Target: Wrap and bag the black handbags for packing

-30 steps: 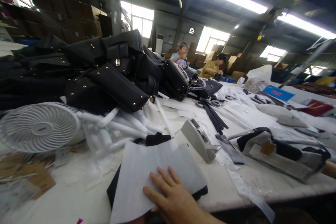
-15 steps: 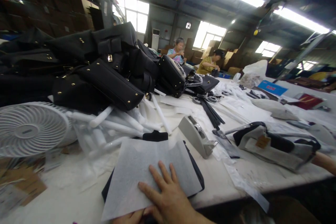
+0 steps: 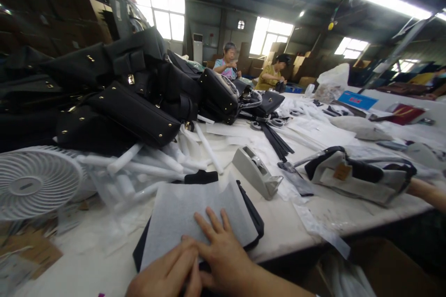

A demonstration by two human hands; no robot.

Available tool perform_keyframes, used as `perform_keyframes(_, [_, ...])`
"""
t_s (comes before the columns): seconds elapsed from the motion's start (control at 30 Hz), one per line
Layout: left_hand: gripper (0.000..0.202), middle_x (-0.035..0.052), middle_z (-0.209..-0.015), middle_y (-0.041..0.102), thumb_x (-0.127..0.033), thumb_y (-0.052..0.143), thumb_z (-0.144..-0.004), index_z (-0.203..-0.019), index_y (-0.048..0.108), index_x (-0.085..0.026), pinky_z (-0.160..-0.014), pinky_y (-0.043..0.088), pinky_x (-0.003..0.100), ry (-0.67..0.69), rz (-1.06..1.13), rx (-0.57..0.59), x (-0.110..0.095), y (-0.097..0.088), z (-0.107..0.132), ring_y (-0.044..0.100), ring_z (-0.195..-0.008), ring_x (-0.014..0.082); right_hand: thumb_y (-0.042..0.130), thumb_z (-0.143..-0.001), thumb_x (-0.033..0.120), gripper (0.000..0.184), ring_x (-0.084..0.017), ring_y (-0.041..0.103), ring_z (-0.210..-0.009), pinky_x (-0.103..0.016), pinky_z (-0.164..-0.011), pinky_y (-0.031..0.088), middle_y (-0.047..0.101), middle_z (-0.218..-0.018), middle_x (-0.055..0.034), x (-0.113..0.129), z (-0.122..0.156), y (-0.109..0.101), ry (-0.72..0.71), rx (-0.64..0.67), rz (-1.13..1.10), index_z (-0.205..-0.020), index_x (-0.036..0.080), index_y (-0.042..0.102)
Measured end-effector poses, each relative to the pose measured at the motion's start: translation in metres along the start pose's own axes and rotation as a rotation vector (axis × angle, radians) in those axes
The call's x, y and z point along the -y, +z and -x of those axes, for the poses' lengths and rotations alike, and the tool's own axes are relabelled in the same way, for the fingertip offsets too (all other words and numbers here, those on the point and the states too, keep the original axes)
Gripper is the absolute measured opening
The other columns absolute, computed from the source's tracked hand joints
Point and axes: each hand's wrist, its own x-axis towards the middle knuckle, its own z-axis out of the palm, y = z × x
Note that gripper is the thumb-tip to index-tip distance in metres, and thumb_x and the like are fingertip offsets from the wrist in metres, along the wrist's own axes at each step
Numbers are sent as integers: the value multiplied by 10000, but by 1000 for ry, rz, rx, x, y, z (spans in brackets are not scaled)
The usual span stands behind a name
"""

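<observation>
A sheet of thin white paper [image 3: 181, 206] lies over a black bag [image 3: 256, 222] on the table in front of me. My right hand [image 3: 223, 248] rests flat on the paper with its fingers spread. Beside it, at the near edge of the sheet, is my left hand [image 3: 167, 271], closed with its fingertips pressed together. What those fingertips hold, if anything, is hidden. Black flaps of the bag stick out at the sides and beyond the far edge of the paper.
Black bags [image 3: 135, 113] are heaped at the back left, behind white rolls [image 3: 125, 158] and a white fan [image 3: 26, 185]. A grey tape dispenser [image 3: 256, 171] stands right of the paper. Further right, another person's arm [image 3: 423, 192] reaches to a partly wrapped bag [image 3: 358, 178].
My left hand has come up from below the sheet's near edge and now lies over it, against my right hand. The right hand stays flat on the paper. The view has shifted slightly.
</observation>
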Motion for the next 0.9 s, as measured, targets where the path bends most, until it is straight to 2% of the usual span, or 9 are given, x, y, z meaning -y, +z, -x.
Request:
perform_keyframes(0.07, [349, 89, -1271, 667, -207, 441, -956, -1278, 573, -182, -930, 564, 293, -77, 46, 98, 8, 18, -16, 656, -1131, 203, 645, -828, 603, 832, -444, 47, -1469, -753, -1096, 60, 105, -1628, -123, 0, -1, 2, -6, -9, -12, -1519, 382, 237])
perform_keyframes(0.13, [437, 78, -1368, 599, -237, 427, -981, -1417, 432, -209, -986, 524, 314, -132, 116, 122, 17, 41, -20, 581, -1233, 187, 692, -790, 601, 853, -450, 28, -1467, -751, -1098, 54, 80, -1629, -131, 2, 0, -1, -20, -21, -51, -1505, 364, 292])
perform_keyframes(0.2, [506, 73, -1415, 557, -278, 444, -988, -1478, 327, -234, -1007, 505, 336, -179, 137, 132, 25, 61, -13, 547, -1268, 185, 689, -820, 546, 668, -425, 55, -1474, -723, -1119, 82, 107, -1635, -85, 4, 4, -11, -34, -40, -112, -1417, 355, 458])
perform_keyframes(0.27, [543, 75, -1434, 536, -303, 447, -991, -1502, 274, -242, -1017, 497, 342, -195, 146, 119, 29, 72, -3, 540, -1276, 188, 575, -937, 417, 354, -327, 202, -1474, -610, -1174, 175, 273, -1601, -43, 3, 9, -26, -31, -76, -181, -1272, 305, 608])
perform_keyframes(0.37, [537, 79, -1454, 514, -300, 443, -995, -1504, 286, -233, -1043, 479, 353, -170, 116, 118, 29, 72, 5, 511, -1304, 199, 398, -1016, 243, 309, -199, 434, -1372, -456, -1209, 226, 520, -1452, -54, -6, 17, -49, 26, -180, -126, -1190, 218, 651])
perform_keyframes(0.43, [500, 74, -1467, 498, -287, 447, -994, -1481, 348, -232, -1059, 468, 381, -135, 63, 147, 27, 68, 4, 484, -1329, 213, 406, -1013, 256, 331, -228, 460, -1348, -502, -1212, 192, 555, -1417, -78, -18, 20, -58, 73, -216, 21, -1271, 196, 605])
perform_keyframes(0.7, [589, 60, -1477, 470, -405, 505, -965, -1495, 320, -225, -1069, 458, 447, 42, -74, 320, 27, 58, -7, 470, -1338, 243, 402, -1010, 472, 516, -308, 269, -1453, -601, -1181, 183, 352, -1566, -63, -47, 34, -40, 78, -118, 245, -1496, 314, 333])
perform_keyframes(0.8, [571, 88, -1448, 489, -396, 539, -942, -1455, 403, -185, -1053, 465, 417, 118, -143, 295, 32, 57, -3, 511, -1298, 245, 399, -1026, 377, 503, -297, 237, -1466, -616, -1185, 153, 329, -1577, -56, -44, 34, -35, 10, -120, 293, -1512, 300, 290])
perform_keyframes(0.9, [435, 129, -1381, 522, -357, 540, -884, -1274, 628, -188, -929, 529, 422, 262, -239, 341, 37, 70, -5, 581, -1196, 294, 296, -1051, 295, 457, -236, 267, -1454, -525, -1212, 186, 366, -1561, -29, -33, 39, -43, -99, -112, 400, -1501, 222, 310])
